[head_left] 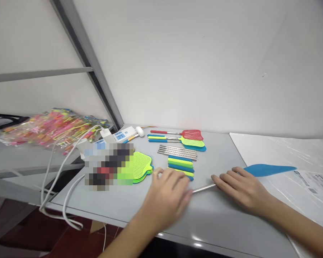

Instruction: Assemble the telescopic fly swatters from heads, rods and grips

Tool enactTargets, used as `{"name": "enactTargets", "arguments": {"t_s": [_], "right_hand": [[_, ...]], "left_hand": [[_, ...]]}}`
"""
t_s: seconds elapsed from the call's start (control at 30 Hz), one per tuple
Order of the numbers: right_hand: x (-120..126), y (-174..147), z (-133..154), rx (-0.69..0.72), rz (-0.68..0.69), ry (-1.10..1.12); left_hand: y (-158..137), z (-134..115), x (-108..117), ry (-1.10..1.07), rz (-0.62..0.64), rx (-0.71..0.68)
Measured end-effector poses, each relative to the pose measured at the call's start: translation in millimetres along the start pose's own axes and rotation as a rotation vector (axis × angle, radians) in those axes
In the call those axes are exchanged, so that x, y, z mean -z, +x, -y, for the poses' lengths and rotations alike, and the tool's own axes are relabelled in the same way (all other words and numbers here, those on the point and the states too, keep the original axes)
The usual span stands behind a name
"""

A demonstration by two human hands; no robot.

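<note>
My right hand is closed round the metal rod of a blue fly swatter, close to its head, which points right. The rod's left end runs into my left hand, whose fingers are curled round it; whatever sits inside that grip is hidden. Just beyond my left hand lies a row of blue, green and yellow handle sleeves, the nearest partly covered by my fingers. Behind them are several bare metal rods. Left of my left hand rests a pile of yellow-green swatter heads.
Put-together swatters, a red one among them, lie near the wall. Power strips and white cables are at the left, beside bagged colourful items. White plastic wrapping covers the right side. The grey table ends in front.
</note>
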State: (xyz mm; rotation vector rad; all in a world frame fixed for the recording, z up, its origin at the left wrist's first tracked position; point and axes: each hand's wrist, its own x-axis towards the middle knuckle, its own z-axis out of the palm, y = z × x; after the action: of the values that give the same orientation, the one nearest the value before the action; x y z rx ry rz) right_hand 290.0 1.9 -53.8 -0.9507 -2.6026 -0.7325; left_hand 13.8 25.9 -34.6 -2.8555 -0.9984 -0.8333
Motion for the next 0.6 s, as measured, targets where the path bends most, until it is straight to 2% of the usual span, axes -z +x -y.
{"name": "enactTargets", "arguments": {"t_s": [0.13, 0.23, 0.43, 0.5, 0.6], "right_hand": [[25.2, 21.3, 20.8, 0.025, -0.034, -0.069], [44.5, 34.9, 38.3, 0.018, -0.033, -0.139], [71.2, 30.9, 42.6, -0.193, 0.074, -0.333], [74.0, 27.3, 42.8, -0.160, 0.090, -0.311], [73.6, 27.0, 51.7, -0.040, 0.051, -0.273]], "left_hand": [[-1.9, -38.1, -6.0, 0.083, 0.071, 0.001], [-9.9, -50.3, -8.6, 0.146, 0.128, 0.050], [-37.2, -39.9, 20.4, 0.122, 0.261, 0.169], [-44.7, -36.6, 32.6, 0.146, 0.294, 0.184], [-52.2, -36.4, 46.2, 0.219, 0.294, 0.173]]}}
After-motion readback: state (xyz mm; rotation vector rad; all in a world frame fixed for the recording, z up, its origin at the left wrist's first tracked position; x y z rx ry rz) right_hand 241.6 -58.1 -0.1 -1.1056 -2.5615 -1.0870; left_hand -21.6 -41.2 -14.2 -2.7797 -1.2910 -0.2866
